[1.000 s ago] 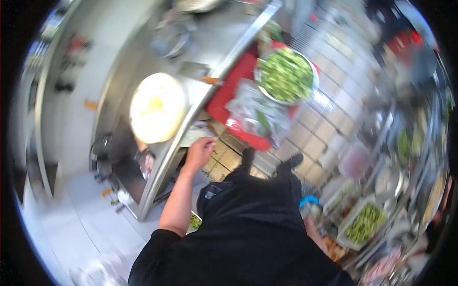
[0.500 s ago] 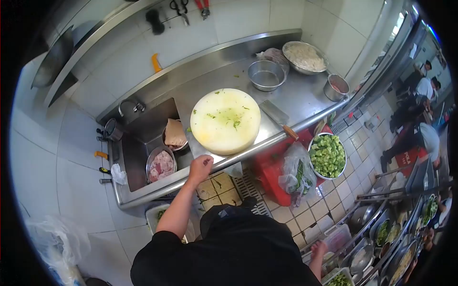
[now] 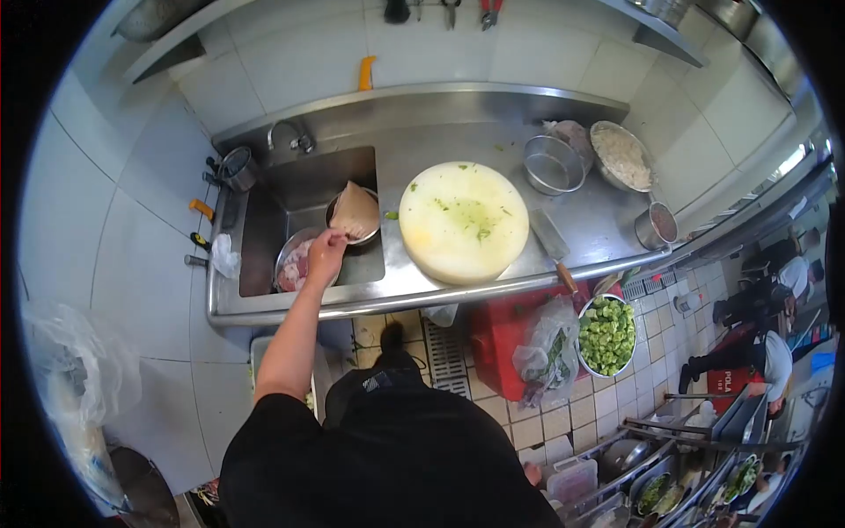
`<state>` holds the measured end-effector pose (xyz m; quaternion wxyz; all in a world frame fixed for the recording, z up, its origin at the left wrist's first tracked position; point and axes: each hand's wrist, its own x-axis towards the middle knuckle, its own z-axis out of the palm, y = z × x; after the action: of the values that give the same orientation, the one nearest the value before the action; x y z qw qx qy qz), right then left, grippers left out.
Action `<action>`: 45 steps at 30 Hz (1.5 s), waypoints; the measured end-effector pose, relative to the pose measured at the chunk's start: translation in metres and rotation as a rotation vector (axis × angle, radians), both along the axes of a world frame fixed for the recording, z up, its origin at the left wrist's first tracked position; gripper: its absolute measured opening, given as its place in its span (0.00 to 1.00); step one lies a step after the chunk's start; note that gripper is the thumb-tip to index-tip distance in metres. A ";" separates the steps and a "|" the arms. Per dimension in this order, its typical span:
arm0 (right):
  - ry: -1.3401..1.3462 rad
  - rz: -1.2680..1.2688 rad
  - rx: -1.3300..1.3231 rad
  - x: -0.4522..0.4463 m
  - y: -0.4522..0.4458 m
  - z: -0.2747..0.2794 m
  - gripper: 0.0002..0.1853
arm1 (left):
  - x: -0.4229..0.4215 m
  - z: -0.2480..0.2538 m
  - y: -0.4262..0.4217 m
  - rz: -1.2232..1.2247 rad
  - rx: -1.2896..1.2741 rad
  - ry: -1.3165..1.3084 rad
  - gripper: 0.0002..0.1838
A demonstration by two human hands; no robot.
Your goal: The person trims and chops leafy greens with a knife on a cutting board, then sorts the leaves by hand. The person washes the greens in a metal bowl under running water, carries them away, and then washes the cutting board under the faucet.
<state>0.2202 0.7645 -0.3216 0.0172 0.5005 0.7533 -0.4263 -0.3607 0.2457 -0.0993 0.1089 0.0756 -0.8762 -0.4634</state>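
My left hand (image 3: 326, 253) reaches over the sink (image 3: 273, 207), with loosely bent fingers at the lower edge of a tan slab of raw meat (image 3: 356, 211). Whether the fingertips touch the slab is not clear. That slab rests in a metal bowl (image 3: 377, 231) inside the sink. Beside it, partly covered by my hand and wrist, is another bowl with pink raw meat pieces (image 3: 290, 268). Only a small part of my right hand (image 3: 532, 473) shows, low beside my body; its fingers are hidden.
A thick round cutting board (image 3: 462, 224) with green scraps stands right of the sink. A cleaver (image 3: 550, 236) lies beside it, its wooden handle over the counter edge. On the floor are a red crate (image 3: 493, 348) and a bowl of cut green vegetables (image 3: 606, 339). People work far right.
My left hand has moved from the counter's front edge to over the sink, beside the meat slab. The view has turned, and my right hand has mostly gone behind my body.
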 end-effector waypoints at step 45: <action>0.587 0.098 0.322 -0.745 -0.230 0.146 0.27 | -0.369 -0.109 -0.276 0.235 0.744 -0.325 0.15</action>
<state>-0.5253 0.5349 -0.1752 -0.2592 0.3160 0.8069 -0.4265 -0.7294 -0.0301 -0.2082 -0.0130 0.2813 -0.6404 -0.7146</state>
